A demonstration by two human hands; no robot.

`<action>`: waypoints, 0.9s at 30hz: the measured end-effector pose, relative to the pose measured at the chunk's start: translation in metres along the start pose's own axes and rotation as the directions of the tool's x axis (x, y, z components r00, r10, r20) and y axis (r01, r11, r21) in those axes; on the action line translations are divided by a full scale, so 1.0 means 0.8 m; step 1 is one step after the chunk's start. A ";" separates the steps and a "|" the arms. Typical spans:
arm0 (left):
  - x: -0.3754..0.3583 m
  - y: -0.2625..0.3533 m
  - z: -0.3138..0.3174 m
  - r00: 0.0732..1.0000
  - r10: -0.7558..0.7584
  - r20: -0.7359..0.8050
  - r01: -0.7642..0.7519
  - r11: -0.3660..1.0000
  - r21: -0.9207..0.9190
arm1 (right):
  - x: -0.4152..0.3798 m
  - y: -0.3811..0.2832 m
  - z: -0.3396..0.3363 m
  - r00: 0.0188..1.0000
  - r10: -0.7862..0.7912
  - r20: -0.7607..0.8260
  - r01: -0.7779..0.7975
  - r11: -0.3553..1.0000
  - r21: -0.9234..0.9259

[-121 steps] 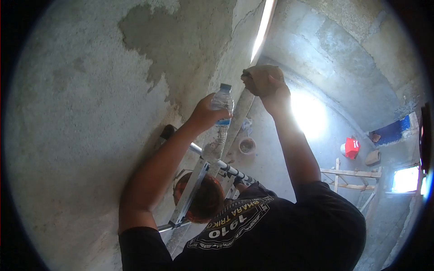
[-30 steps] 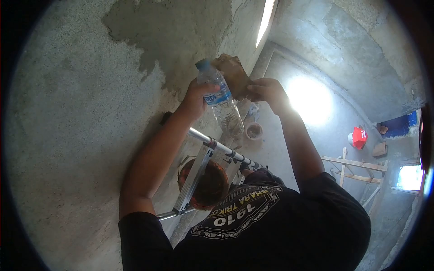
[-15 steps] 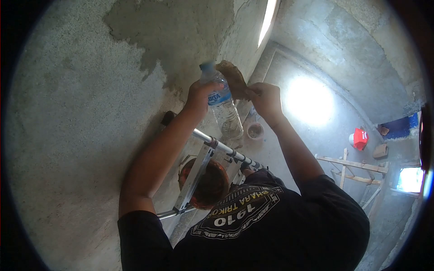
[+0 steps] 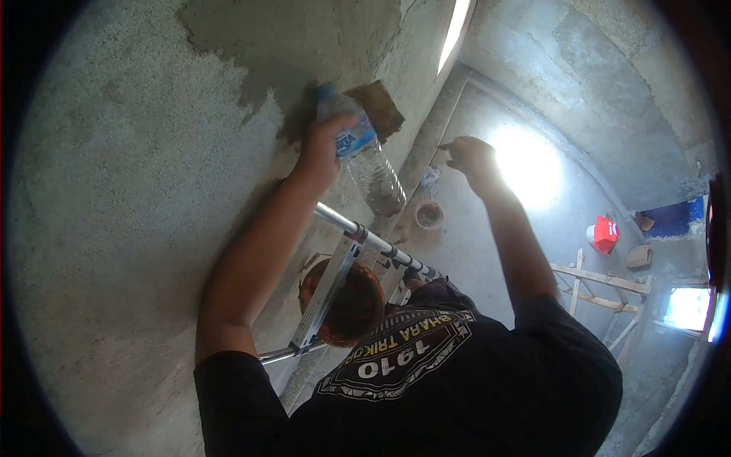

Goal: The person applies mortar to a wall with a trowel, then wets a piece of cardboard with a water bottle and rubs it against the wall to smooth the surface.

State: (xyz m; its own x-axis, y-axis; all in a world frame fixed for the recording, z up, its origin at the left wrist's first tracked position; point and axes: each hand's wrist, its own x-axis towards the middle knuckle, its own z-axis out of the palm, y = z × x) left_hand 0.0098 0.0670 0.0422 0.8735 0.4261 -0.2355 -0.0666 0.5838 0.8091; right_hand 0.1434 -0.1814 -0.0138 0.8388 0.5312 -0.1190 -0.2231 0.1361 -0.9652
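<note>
My left hand (image 4: pixel 326 141) is closed around the upper part of a clear plastic water bottle (image 4: pixel 381 183) with a blue label. The bottle is tilted, its cap end toward the wall, and that end is blurred. Just beyond it is a brown, roughly square flat piece (image 4: pixel 378 109), whose material I cannot make out. Whether my left hand also holds this piece is hidden by the bottle. My right hand (image 4: pixel 474 161) is raised to the right, apart from bottle and piece, with finger and thumb apart and nothing visible between them. Beside my left arm is the rough plaster wall (image 4: pixel 137 198), with a darker damp patch (image 4: pixel 304 46).
A metal ladder (image 4: pixel 329 293) stands below me, with an orange-rimmed bucket (image 4: pixel 365 305) behind its rung. On the floor are a small round tub (image 4: pixel 429 215), a crumpled plastic piece (image 4: pixel 431 179) and a red-and-white bag (image 4: pixel 605 234). A wooden frame (image 4: pixel 601 278) stands right.
My right hand has let go of the brown piece and moved right, away from it. My left hand and the bottle have shifted slightly left and up toward the wall.
</note>
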 end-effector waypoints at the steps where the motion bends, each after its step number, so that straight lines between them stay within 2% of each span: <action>1: -0.004 0.000 -0.001 0.996 0.064 0.069 -0.070 0.995 0.078 | 0.000 -0.005 -0.015 0.994 -0.038 0.102 0.043 0.998 -0.052; 2: -0.007 -0.003 0.000 0.995 0.064 0.072 -0.070 0.995 0.077 | -0.007 -0.011 -0.030 0.996 0.083 0.010 -0.083 0.996 -0.029; 4: -0.008 -0.013 0.005 0.995 -0.010 0.097 -0.004 0.989 0.146 | -0.005 -0.025 -0.061 0.974 -0.205 -0.098 0.185 0.965 -0.184; 6: -0.008 -0.017 0.008 0.993 0.013 0.117 -0.035 0.982 0.186 | -0.007 -0.058 -0.089 0.852 -0.486 -0.194 0.430 0.862 -0.269; 7: -0.009 -0.019 0.008 0.991 0.001 0.136 -0.026 0.982 0.185 | -0.019 -0.099 -0.084 0.762 -0.563 -0.320 0.494 0.825 -0.274; 9: -0.013 -0.023 0.008 0.989 -0.023 0.147 -0.004 0.983 0.183 | -0.041 -0.183 -0.073 0.513 -0.665 -0.542 0.587 0.733 -0.344; 10: -0.014 -0.023 0.009 0.989 -0.029 0.144 0.000 0.980 0.199 | -0.055 -0.212 -0.061 0.235 -0.823 -0.517 0.588 0.544 -0.599; 11: -0.014 -0.022 0.009 0.989 -0.034 0.142 0.002 0.976 0.216 | -0.060 -0.231 -0.062 -0.027 -0.869 -0.495 0.474 0.425 -0.771; 12: -0.014 -0.022 0.010 0.990 -0.040 0.135 0.010 0.976 0.217 | -0.075 -0.251 -0.049 -0.126 -0.891 -0.435 0.379 0.362 -0.852; 13: -0.014 -0.021 0.010 0.990 -0.031 0.138 0.002 0.979 0.204 | -0.078 -0.258 -0.052 -0.198 -0.892 -0.407 0.395 0.308 -0.865; 14: -0.014 -0.020 0.009 0.990 -0.024 0.140 -0.004 0.982 0.191 | -0.079 -0.262 -0.071 -0.194 -0.876 -0.441 0.493 0.301 -0.816; 16: -0.012 -0.020 0.007 0.991 -0.028 0.133 0.001 0.980 0.199 | -0.083 -0.272 -0.036 -0.217 -0.804 -0.553 0.542 0.372 -0.753; 17: -0.011 -0.021 0.006 0.990 -0.023 0.137 -0.006 0.979 0.205 | -0.082 -0.272 -0.039 -0.213 -0.806 -0.552 0.538 0.375 -0.755; 18: -0.012 -0.022 0.006 0.990 -0.030 0.139 0.002 0.980 0.200 | -0.082 -0.273 -0.044 -0.162 -0.844 -0.511 0.607 0.323 -0.726; 20: -0.011 -0.024 0.008 0.990 -0.005 0.141 -0.027 0.974 0.224 | -0.083 -0.276 -0.050 -0.131 -0.881 -0.454 0.662 0.264 -0.702; 21: -0.008 -0.025 0.004 0.988 -0.024 0.154 -0.017 0.966 0.259 | -0.082 -0.271 -0.044 -0.146 -0.913 -0.382 0.572 0.237 -0.786; 24: -0.018 -0.027 0.010 0.990 -0.041 0.137 0.004 0.965 0.264 | -0.025 -0.205 -0.083 -0.109 -0.988 -0.108 0.595 0.023 -0.804; 26: -0.017 -0.025 0.010 0.990 -0.045 0.130 0.007 0.959 0.282 | 0.069 -0.084 -0.107 0.259 -0.965 -0.036 0.449 0.153 -0.880; 27: -0.017 -0.025 0.010 0.990 -0.045 0.131 0.003 0.954 0.298 | 0.142 0.031 -0.174 0.647 -0.762 0.022 0.112 0.067 -0.992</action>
State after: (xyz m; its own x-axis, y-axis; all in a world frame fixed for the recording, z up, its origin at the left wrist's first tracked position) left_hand 0.0029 0.0441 0.0335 0.9313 0.3053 -0.1986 0.0833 0.3524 0.9321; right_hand 0.3026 -0.2342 -0.0838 0.7023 0.2584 0.6634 0.5711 -0.7608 -0.3083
